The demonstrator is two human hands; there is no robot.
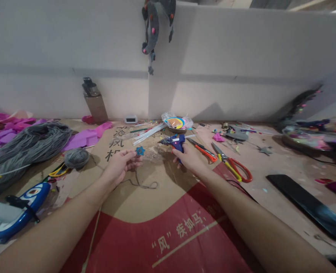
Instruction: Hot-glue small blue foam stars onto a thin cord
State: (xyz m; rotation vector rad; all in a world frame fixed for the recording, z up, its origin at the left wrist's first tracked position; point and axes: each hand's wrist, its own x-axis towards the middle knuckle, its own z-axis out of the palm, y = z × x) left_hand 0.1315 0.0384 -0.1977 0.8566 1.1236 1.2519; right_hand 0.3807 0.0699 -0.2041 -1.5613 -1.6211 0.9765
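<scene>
Between the thumb and fingers of my left hand [126, 162] is a small blue star [140, 151], held upright above the cardboard. A strand of grey yarn [141, 185] hangs below that hand and curls on the sheet. My right hand [186, 155] is wrapped round the handle of a blue glue gun [173, 142]. Its nozzle points left toward the star, and the two are apart. Both hands are over the printed cardboard sheet [134, 210]. Clumps of dried glue [153, 153] lie just beyond them.
Left are a grey yarn ball [76, 158], a large yarn skein [28, 151] and purple felt [81, 139]. Clear glue sticks [149, 133] lie behind the hands. Red-and-yellow scissors [236, 167], orange-handled pliers [204, 149] and a dark flat object [307, 203] lie right. A bottle [95, 102] stands at the wall.
</scene>
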